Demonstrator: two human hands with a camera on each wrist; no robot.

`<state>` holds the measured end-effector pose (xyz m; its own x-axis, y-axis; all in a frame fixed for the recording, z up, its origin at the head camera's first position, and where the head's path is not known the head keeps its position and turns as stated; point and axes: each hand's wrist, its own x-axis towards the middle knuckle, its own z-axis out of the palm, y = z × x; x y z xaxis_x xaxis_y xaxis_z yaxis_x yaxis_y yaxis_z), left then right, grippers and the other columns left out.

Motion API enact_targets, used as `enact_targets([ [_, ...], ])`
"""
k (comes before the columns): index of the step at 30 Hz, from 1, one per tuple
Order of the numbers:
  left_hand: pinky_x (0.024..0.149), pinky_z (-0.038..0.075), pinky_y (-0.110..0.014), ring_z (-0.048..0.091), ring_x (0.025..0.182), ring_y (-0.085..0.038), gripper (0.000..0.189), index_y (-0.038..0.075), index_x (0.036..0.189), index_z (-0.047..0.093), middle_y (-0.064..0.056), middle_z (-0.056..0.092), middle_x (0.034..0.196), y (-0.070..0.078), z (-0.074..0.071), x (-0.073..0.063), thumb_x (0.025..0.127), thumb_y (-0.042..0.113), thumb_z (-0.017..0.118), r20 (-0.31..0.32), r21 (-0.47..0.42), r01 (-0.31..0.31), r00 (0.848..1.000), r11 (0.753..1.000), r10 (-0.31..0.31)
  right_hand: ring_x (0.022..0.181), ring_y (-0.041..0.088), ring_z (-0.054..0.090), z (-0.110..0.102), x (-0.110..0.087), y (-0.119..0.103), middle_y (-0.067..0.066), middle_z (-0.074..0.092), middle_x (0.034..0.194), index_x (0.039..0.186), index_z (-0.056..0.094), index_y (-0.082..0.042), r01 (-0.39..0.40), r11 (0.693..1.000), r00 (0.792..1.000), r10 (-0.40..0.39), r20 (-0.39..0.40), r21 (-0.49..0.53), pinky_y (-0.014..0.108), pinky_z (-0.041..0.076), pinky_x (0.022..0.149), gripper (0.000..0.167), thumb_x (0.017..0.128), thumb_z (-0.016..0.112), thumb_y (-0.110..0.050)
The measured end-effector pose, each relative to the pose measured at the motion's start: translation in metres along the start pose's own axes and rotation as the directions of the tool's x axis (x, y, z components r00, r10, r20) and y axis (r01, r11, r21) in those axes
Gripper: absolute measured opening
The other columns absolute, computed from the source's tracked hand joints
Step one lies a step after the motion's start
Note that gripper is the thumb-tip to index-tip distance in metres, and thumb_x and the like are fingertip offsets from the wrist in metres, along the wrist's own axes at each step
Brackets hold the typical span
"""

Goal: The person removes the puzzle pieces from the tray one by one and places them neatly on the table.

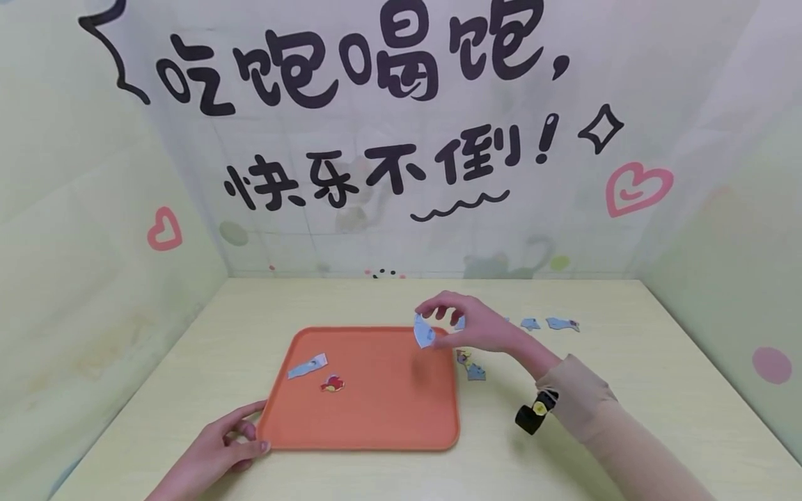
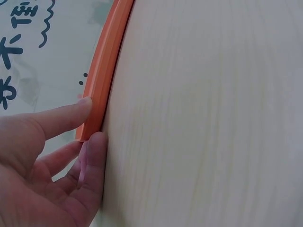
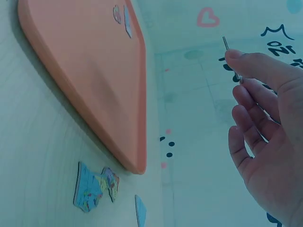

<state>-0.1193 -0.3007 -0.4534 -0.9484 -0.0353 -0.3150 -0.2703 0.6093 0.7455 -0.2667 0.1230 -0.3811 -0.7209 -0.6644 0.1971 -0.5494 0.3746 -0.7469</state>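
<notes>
Right hand (image 1: 473,325) pinches blue puzzle piece (image 1: 422,331) between thumb and forefinger, other fingers loosely bent — piece held up right of frame's centre, over tray (image 1: 376,421); left hand (image 1: 225,440) grips tray corner, lower left; we judge transfer step underway — next likely calls for lowering piece, easing pinch

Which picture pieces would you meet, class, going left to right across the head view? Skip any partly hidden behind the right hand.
Pale blue strip, red piece, raised piece in the right hand, multicoloured piece, small blue piece, long blue piece.
</notes>
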Motion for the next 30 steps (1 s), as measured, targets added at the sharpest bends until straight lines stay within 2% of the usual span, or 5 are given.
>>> enact_targets([
  [4, 0.060, 0.047, -0.023, 0.054, 0.067, -0.013, 0.078, 0.004, 0.149, 0.040, -0.004, 0.057, 0.094, -0.001, 0.000, 0.001, 0.084, 0.025, 0.078, 0.001, -0.006, 0.008, 1.000, 1.000, -0.008, 0.109, 0.024, 0.053, -0.006, -0.009, 0.004, -0.003, 0.063, 0.123, 0.130, 0.061, -0.022, -0.017, 1.000, 0.999, 0.017, -0.043, -0.011, 0.046, 0.047, 0.089, 0.050, 0.083, 0.080, -0.023],
  [15, 0.059, 0.046, -0.025, 0.053, 0.068, -0.016, 0.077, 0.004, 0.149, 0.041, -0.004, 0.056, 0.093, -0.001, 0.002, 0.003, 0.084, 0.025, 0.078, -0.009, -0.008, 0.041, 0.999, 0.999, -0.041, 0.107, 0.023, 0.054, -0.020, -0.029, 0.016, -0.001, 0.063, 0.123, 0.130, 0.061, -0.017, -0.036, 0.998, 0.990, 0.029, -0.136, -0.048, 0.034, 0.048, 0.087, 0.053, 0.082, 0.082, -0.023],
  [22, 0.060, 0.046, -0.025, 0.053, 0.068, -0.016, 0.077, 0.004, 0.149, 0.041, -0.004, 0.056, 0.094, -0.001, 0.002, 0.003, 0.084, 0.026, 0.077, -0.007, -0.010, 0.042, 0.999, 0.999, -0.042, 0.105, 0.024, 0.053, -0.027, -0.041, 0.024, 0.000, 0.064, 0.120, 0.130, 0.061, -0.015, -0.065, 0.997, 0.982, 0.056, -0.178, -0.045, 0.041, 0.050, 0.086, 0.055, 0.081, 0.083, -0.023],
  [26, 0.060, 0.045, -0.024, 0.053, 0.068, -0.016, 0.077, 0.004, 0.149, 0.041, -0.004, 0.056, 0.094, -0.002, 0.002, 0.003, 0.084, 0.026, 0.077, -0.008, -0.005, 0.041, 0.999, 0.999, -0.041, 0.104, 0.027, 0.054, -0.029, -0.048, 0.031, 0.003, 0.064, 0.120, 0.130, 0.062, -0.014, -0.071, 0.996, 0.979, 0.061, -0.195, -0.046, 0.038, 0.051, 0.084, 0.054, 0.080, 0.083, -0.023],
  [30, 0.060, 0.046, -0.024, 0.053, 0.068, -0.015, 0.077, 0.004, 0.149, 0.041, -0.004, 0.056, 0.094, -0.002, 0.002, 0.003, 0.084, 0.026, 0.078, -0.010, -0.004, 0.038, 0.999, 0.999, -0.038, 0.103, 0.023, 0.054, -0.031, -0.055, 0.037, 0.003, 0.064, 0.119, 0.129, 0.062, -0.015, -0.076, 0.995, 0.976, 0.063, -0.209, -0.057, 0.035, 0.050, 0.083, 0.054, 0.081, 0.083, -0.023],
])
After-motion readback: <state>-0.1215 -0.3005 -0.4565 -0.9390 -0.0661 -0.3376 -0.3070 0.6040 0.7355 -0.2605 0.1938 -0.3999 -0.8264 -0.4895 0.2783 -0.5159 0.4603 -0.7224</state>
